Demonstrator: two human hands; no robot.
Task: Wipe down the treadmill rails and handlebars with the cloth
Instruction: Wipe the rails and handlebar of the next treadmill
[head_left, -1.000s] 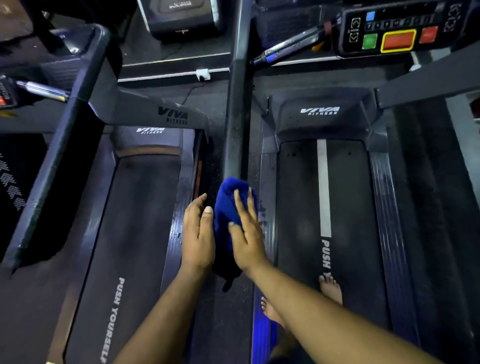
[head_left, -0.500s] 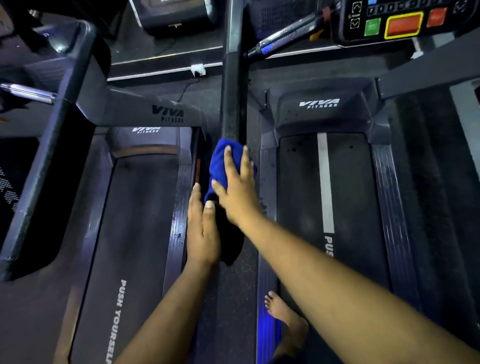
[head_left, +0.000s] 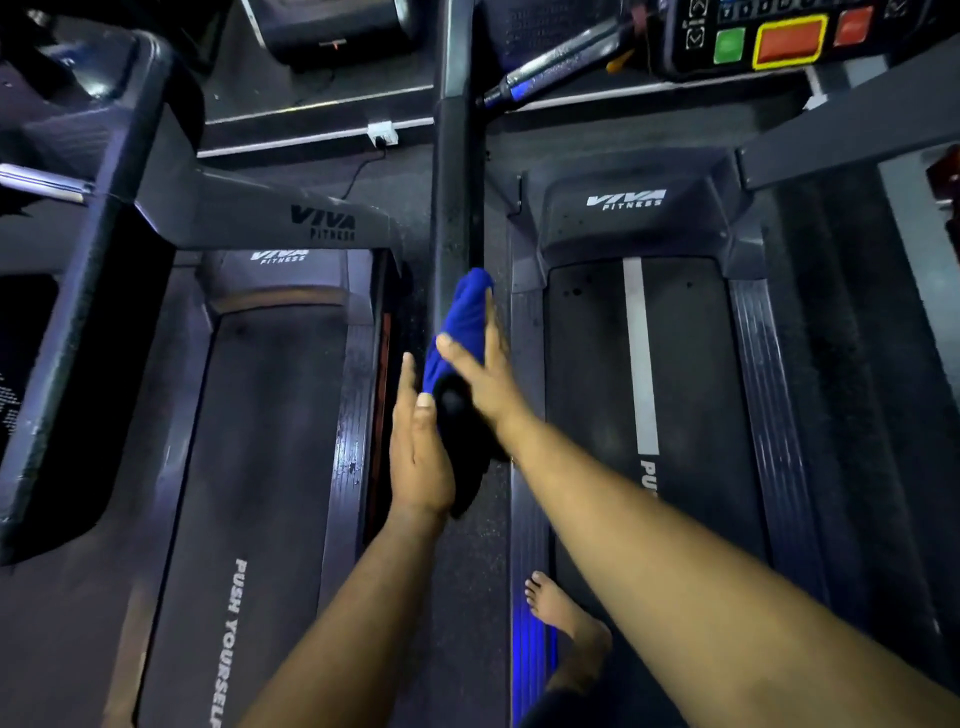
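Observation:
A blue cloth (head_left: 462, 317) is draped over the black handrail (head_left: 454, 208) that runs between two treadmills. My right hand (head_left: 480, 379) lies on the cloth and presses it against the rail, fingers stretched forward and thumb spread to the left. My left hand (head_left: 418, 457) is held flat and upright against the left side of the rail's near end, fingers straight, beside the dark hanging part of the cloth. It holds nothing.
A treadmill belt (head_left: 249, 467) lies on the left and another belt (head_left: 639, 389) on the right, where a bare foot (head_left: 566, 618) stands. A console with coloured buttons (head_left: 779, 36) sits at the top right. A slanted frame arm (head_left: 78, 312) is on the left.
My right hand has slid the blue cloth forward along the handrail, away from me. My left hand has stayed by the rail's near end.

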